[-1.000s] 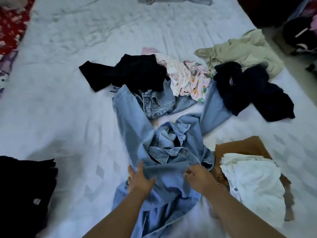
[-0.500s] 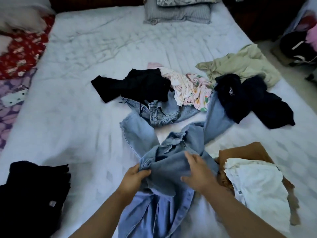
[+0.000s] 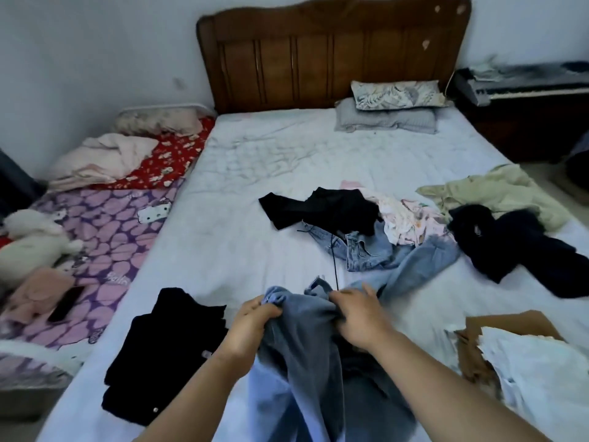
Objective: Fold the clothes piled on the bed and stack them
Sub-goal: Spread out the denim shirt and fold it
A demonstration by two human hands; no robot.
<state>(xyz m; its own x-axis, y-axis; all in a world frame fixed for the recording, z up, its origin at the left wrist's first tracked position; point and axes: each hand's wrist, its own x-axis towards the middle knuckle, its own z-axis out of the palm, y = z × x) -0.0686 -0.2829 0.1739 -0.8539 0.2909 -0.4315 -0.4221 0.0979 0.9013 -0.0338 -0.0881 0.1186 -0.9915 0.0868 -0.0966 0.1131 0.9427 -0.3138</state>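
Scanning left to right, landmark = the light blue denim shirt (image 3: 306, 352) bunched at the near edge of the white quilted bed (image 3: 223, 244).

Left of the denim shirt: one folded black garment (image 3: 165, 355) lying flat on the bed, probably the start of a stack.

Left hand (image 3: 251, 327): fingers curled tight into a fist, clamped on a wad of the shirt's upper edge. Right hand (image 3: 360, 314): fingers bent and partly closed, pinching the same edge just beside the left. Shirt is lifted off the bed between them; the rest hangs toward the camera, one sleeve trails back toward the pile.

Beyond the denim shirt, unfolded pile, my count is six:
- one crumpled black top (image 3: 322, 208)
- one pair of light blue jeans (image 3: 360, 250)
- one pink-and-white printed garment (image 3: 411, 221)
- a sliver of pink cloth behind the top, can't tell what it is
- one dark navy garment (image 3: 510, 247)
- one pale olive jacket (image 3: 500, 196), furthest right

Right of the denim shirt: one folded white garment (image 3: 541, 378) lying on one tan folded piece (image 3: 506, 330). So three folded, two stacks.

Handling, my read: denim is soft but heavier and stiffer than the tees, holds a crease, not slippery. The current bunched grip won't spread it. Better to take the shoulder seams, one per hand, shake it flat and lay it down. Watch the trailing sleeve, it could drag the jeans.
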